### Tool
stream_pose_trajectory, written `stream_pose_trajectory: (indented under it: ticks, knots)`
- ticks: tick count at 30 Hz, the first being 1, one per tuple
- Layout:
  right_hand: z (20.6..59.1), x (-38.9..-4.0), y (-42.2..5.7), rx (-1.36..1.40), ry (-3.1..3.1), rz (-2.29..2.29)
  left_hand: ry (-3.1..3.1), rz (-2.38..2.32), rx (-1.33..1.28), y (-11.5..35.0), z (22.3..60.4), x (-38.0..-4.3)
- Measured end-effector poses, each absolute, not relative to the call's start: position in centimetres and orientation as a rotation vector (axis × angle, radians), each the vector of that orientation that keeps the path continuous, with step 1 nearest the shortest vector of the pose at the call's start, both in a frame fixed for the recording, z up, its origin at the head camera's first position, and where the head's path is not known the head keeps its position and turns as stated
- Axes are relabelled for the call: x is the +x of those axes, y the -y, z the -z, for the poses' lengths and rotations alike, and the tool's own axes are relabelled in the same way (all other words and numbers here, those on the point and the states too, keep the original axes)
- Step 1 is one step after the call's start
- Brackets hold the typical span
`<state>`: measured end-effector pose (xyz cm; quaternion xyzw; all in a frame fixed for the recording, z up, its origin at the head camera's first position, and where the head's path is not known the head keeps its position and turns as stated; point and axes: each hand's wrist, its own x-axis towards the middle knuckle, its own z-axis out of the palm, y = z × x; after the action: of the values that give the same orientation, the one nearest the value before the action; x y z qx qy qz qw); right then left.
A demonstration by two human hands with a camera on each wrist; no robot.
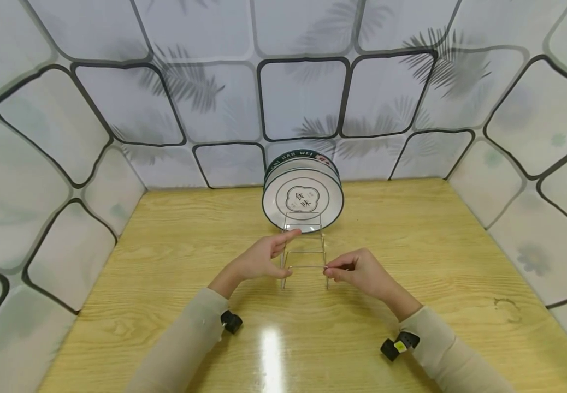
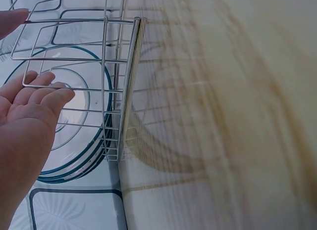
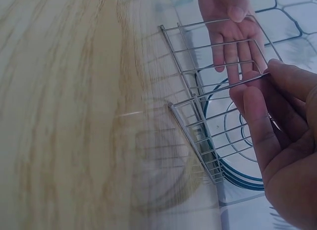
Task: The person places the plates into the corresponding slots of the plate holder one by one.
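A silver wire dish rack stands on the table between the two hands, its near end toward me. Several white plates with dark green rims stand on edge at its far end. At the rack's left side, my left hand has its fingers extended and its thumb at a front wire; its palm faces the wires in the right wrist view. My right hand pinches a wire at the near right corner between thumb and index finger. The other fingers of that hand are partly hidden.
The wood-grain table reflects a bright light near its front. Patterned cloth walls enclose the back and both sides; the plates stand close to the back wall. Each wrist wears a small black camera.
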<state>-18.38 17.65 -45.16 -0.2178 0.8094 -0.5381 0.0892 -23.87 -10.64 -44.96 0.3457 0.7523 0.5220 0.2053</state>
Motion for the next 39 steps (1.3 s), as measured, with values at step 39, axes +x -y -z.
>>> stream_pose_trajectory:
  ticks: [39]
  knots:
    - [45.0, -18.1, -18.9, -0.716, -2.369, 1.568, -2.136, -1.482, 0.929, 10.3, 44.4, -22.4]
